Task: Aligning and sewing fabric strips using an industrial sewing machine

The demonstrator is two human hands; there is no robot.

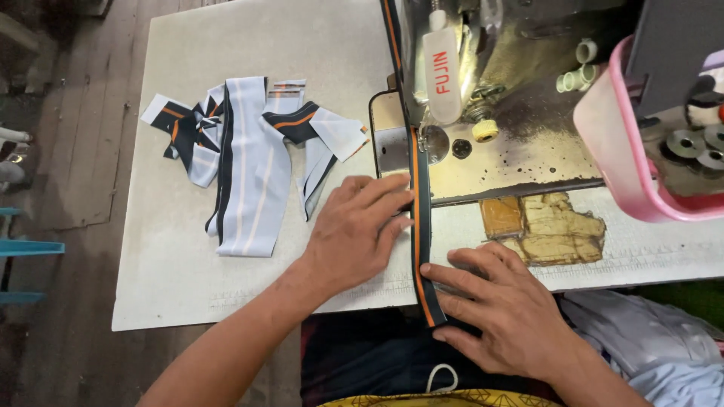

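Head view: left hand (354,234) lies flat, fingers spread, steadying the dark orange-striped strip (419,218) on the counter (173,271); right hand (501,309) presses its near end flat, keeping it aligned toward the sewing machine (483,90).

Strip (419,218): woven cloth, dark with an orange stripe, smooth and matt.
Fabric pile (249,154): thin cloth pieces, pale blue and dark, soft and matt.
Table (188,271): off-white covering, matt, faintly textured, stitched along the edge.
Machine bed (520,151): metal, worn and stained, dully glossy.
Tray (615,162): pink plastic, smooth, slight sheen.
Bobbins (697,147): shiny metal.
Patch (543,226): brownish tape, wrinkled and glossy.
Floor (83,136): rough, dull wood.
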